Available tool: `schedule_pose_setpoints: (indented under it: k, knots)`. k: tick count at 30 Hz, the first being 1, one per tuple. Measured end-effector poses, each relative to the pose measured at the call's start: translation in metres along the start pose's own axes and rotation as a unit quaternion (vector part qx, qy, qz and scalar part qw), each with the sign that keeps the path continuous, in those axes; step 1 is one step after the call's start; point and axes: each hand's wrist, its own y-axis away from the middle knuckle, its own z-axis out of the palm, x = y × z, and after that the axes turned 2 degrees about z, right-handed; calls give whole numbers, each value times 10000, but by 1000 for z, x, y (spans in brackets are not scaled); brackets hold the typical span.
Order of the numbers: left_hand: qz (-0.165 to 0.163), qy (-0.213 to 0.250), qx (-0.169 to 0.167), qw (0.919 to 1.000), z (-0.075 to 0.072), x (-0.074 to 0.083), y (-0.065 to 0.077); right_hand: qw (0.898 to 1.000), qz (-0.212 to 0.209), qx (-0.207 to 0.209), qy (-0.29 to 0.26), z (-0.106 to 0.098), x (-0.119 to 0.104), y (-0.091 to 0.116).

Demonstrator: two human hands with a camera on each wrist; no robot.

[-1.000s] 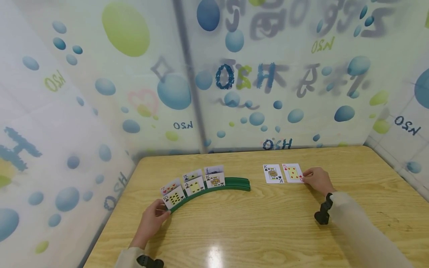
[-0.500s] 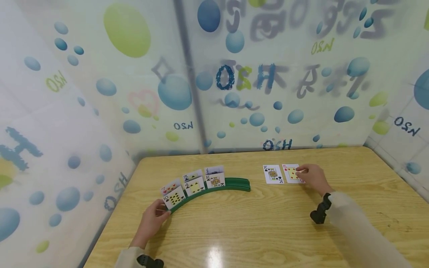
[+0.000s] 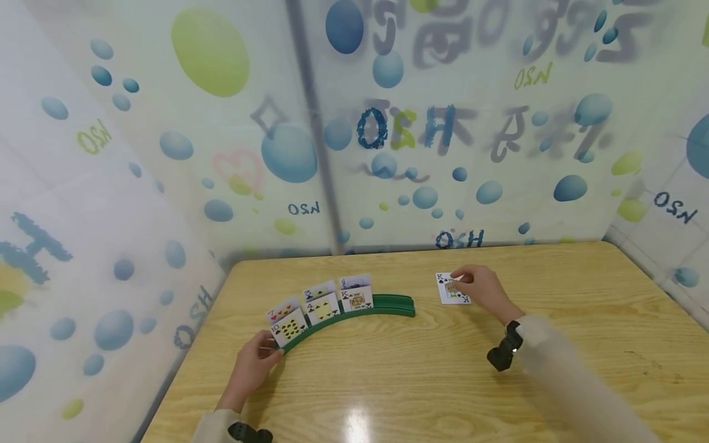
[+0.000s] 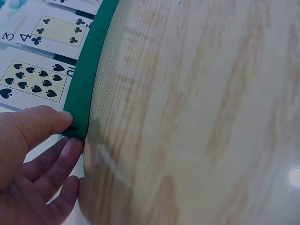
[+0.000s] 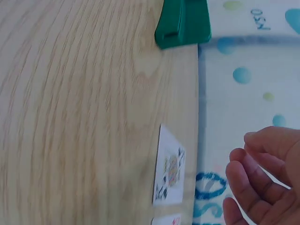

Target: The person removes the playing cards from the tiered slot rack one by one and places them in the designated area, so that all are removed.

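Note:
My left hand [image 3: 252, 363] pinches the near left end of a curved green card holder [image 3: 393, 306], its thumb on top in the left wrist view. Playing cards stand in the holder in two rows, among them a ten of spades [image 4: 33, 79], a four of clubs [image 3: 321, 309], a king [image 3: 357, 299] and a seven of hearts [image 3: 284, 309]. My right hand [image 3: 487, 290] hovers over a face-up king [image 3: 445, 296], fingers loosely bent and holding nothing. The edge of a red-marked card [image 5: 166, 221] shows in the right wrist view; the hand hides it in the head view.
Everything sits on a light wooden table [image 3: 376, 369]. Behind it rises a pale wall covering [image 3: 388, 203] printed with blue and green bubbles and lettering. The holder's right part [image 3: 396, 301] bears no cards.
My right hand has moved left, from the right edge of the five of diamonds across it to the king. The cards stay on the table, and my left hand keeps its place at the holder.

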Motion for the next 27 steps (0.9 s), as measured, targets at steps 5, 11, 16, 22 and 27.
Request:
schedule_pose_setpoints:
  k: [5,11,16,22,27]
  knots:
    - [-76,-78,-11,9999,-1,1,1,9987,-481,-114,-152,12,-17,2]
    - [-34,-14,4,10000,-1,1,3,9944,-894,-374,-417,28,-35,5]
    - [-50,-48,-4,10000,0,1,3,9911,-1103,-647,-364,47,-56,7]
    - [19,-17,46,10000,0,3,2,9839,-1491,-868,-474,69,-74,6]
    - [14,1,58,10000,0,3,2,9818,-1550,-958,-532,81,-81,1]
